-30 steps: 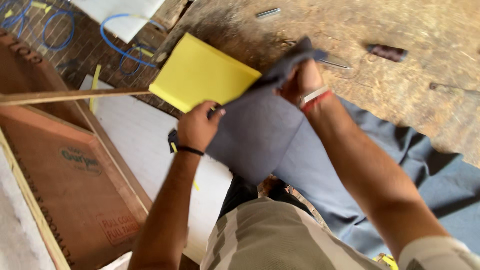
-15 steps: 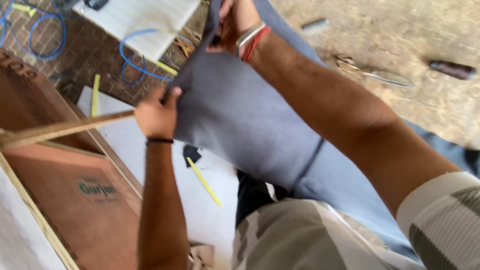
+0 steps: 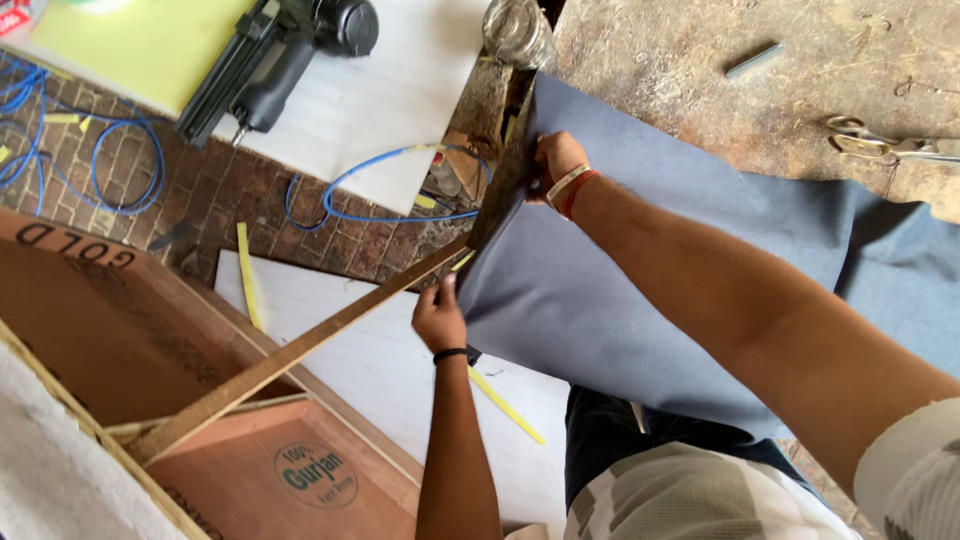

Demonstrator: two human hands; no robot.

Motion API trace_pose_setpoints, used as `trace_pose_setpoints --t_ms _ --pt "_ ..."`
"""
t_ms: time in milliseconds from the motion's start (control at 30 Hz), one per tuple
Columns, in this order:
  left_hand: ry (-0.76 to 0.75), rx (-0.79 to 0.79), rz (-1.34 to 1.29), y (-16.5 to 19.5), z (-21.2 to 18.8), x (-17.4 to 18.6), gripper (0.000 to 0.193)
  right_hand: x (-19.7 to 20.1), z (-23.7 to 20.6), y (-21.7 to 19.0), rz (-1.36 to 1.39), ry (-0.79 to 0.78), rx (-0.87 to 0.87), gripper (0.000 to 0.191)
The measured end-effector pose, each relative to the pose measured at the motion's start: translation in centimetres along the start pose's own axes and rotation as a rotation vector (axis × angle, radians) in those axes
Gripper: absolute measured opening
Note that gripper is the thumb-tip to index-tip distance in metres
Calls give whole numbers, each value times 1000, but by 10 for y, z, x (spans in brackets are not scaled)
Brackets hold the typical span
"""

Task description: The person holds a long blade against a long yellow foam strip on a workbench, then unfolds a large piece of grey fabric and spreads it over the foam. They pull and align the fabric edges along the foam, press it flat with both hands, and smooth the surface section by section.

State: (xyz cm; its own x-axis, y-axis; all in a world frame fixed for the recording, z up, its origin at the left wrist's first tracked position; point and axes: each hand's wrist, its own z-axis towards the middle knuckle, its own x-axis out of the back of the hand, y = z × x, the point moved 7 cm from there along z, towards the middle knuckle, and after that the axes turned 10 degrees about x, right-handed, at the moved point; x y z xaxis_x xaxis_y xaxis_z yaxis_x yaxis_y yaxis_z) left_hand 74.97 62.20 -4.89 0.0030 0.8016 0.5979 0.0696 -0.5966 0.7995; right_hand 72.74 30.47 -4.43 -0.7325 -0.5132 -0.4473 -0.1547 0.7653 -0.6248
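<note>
Brick floor point(image 3: 215, 190) carries white boards point(image 3: 385, 90), blue hose point(image 3: 350, 180).

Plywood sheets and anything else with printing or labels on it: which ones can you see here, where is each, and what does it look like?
Round stamp: bottom centre, on the reddish-brown plywood sheet; dark green oval outline with green lettering.
Stencilled lettering: left, on the upper brown plywood panel; large dark letters, seen upside down.
Red label corner: top left edge, cut off; red with white marks.
No screens or signs in view.
</note>
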Motion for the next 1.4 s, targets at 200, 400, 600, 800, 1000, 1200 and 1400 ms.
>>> trace_pose_setpoints --t_ms 200,400,600,800,1000,1200,1400 --pt "3 67 248 -53 6 0 41 51 -47 11 -251 -78 223 40" --pt "-106 264 587 -64 -1 -8 40 245 -253 -22 -1270 663 929 56" --pt "4 -667 419 121 -113 -58 31 383 -362 69 -700 744 393 64" --pt "-1073 -1337 89 221 -365 -205 27 371 -377 128 -380 699 463 71" --pt "-1389 -1951 178 240 -447 -304 11 366 -370 121 -410 717 453 82" --pt "-1372 -1842 194 230 -427 -335 10 375 -326 83 -363 810 463 79" --pt "-1178 -1699 208 226 -415 -344 21 399 -293 45 -434 930 491 63"
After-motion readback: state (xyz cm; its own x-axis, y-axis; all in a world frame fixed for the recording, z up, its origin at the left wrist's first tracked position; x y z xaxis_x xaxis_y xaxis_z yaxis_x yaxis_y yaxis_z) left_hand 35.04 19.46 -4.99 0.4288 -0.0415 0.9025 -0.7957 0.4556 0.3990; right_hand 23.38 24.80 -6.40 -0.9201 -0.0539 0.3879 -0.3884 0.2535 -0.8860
